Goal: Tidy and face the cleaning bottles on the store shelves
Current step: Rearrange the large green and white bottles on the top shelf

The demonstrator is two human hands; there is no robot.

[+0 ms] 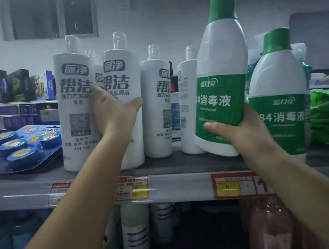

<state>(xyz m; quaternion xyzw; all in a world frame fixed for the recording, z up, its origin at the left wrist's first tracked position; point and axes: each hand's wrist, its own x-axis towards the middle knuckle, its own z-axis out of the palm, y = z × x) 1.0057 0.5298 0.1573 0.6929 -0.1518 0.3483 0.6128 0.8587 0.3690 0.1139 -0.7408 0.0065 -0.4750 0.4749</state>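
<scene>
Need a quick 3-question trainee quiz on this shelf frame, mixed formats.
1. True or false: the right hand holds the green-capped white disinfectant bottle upright on the grey metal shelf.
2. What does the left hand touch?
3. The blue round toilet blocks lie: A left of the tall white cleaner bottles, B right.

Key: 1 false, it is tilted and lifted. 2 the tall white cleaner bottles. 3 A.

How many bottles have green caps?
2. One green-capped bottle is tilted in the right hand. The other green-capped bottle stands on the shelf to its right. More may hide behind.
</scene>
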